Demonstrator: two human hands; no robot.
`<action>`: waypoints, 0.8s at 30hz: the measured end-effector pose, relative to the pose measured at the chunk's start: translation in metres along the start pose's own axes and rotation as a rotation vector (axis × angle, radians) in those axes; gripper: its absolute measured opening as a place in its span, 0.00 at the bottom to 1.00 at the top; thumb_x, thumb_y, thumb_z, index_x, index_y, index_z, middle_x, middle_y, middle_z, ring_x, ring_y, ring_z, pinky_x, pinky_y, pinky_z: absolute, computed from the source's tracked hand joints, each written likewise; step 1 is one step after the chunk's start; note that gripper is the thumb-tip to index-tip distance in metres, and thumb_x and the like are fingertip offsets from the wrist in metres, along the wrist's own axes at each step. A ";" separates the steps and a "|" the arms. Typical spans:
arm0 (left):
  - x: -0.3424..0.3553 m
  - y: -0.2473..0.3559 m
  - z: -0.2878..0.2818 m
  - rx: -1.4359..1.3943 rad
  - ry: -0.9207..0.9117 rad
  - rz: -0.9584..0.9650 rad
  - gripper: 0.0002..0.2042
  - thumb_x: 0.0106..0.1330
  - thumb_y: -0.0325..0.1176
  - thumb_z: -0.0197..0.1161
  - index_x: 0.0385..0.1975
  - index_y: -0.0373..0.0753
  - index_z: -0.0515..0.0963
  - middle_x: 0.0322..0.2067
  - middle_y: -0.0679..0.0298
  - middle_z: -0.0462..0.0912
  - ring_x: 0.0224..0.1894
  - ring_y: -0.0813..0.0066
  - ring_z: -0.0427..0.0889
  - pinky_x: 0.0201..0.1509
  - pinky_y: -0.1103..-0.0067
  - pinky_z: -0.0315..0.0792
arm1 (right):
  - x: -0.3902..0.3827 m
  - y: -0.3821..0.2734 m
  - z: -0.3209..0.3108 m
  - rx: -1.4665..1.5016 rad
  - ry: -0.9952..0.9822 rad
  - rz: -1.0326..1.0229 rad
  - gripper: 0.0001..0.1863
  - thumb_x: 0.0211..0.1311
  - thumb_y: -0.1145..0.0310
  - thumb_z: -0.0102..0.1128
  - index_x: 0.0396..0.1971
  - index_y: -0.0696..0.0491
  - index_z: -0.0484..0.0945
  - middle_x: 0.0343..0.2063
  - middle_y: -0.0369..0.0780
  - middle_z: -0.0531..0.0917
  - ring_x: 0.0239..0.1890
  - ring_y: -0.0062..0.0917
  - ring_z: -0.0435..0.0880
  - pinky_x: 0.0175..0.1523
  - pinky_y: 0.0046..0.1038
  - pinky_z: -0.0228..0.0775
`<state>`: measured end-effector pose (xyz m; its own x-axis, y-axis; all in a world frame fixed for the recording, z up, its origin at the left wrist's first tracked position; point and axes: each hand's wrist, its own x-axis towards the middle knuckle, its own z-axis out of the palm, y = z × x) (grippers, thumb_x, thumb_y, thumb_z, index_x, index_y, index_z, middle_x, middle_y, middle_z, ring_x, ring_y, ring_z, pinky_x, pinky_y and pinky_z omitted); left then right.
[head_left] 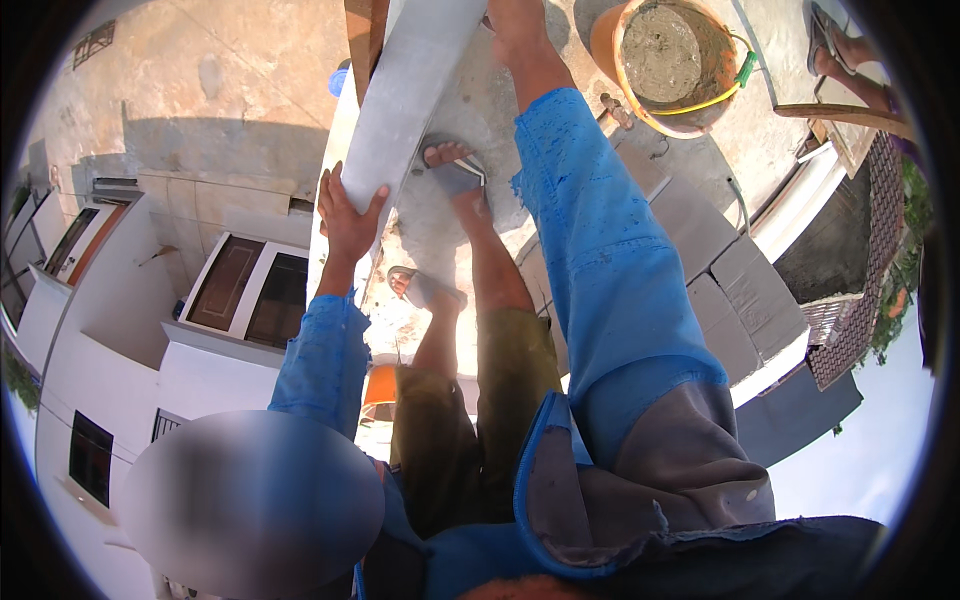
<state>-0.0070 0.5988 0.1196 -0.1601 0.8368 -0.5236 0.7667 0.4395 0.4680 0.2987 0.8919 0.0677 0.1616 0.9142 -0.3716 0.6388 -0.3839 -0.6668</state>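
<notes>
Below us we see a pale, stained floor (425, 220), part sunlit, part shaded. On it we find an orange bucket (604, 45) of grey mortar (660, 55) at the upper right, two sandalled feet (455, 165) near the middle, and a partly hidden orange container (380, 388) lower down.
</notes>
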 end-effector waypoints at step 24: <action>-0.023 0.006 -0.013 0.064 0.087 -0.123 0.64 0.43 0.62 0.87 0.82 0.51 0.57 0.79 0.44 0.56 0.82 0.37 0.52 0.68 0.28 0.54 | 0.022 -0.092 -0.015 -0.832 -0.364 -0.164 0.28 0.77 0.53 0.44 0.73 0.41 0.74 0.68 0.44 0.81 0.72 0.43 0.76 0.78 0.69 0.43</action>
<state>-0.0073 0.5865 0.1439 -0.3064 0.8040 -0.5095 0.7755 0.5213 0.3562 0.2545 0.9491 0.1305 -0.1354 0.7976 -0.5878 0.9904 0.0927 -0.1023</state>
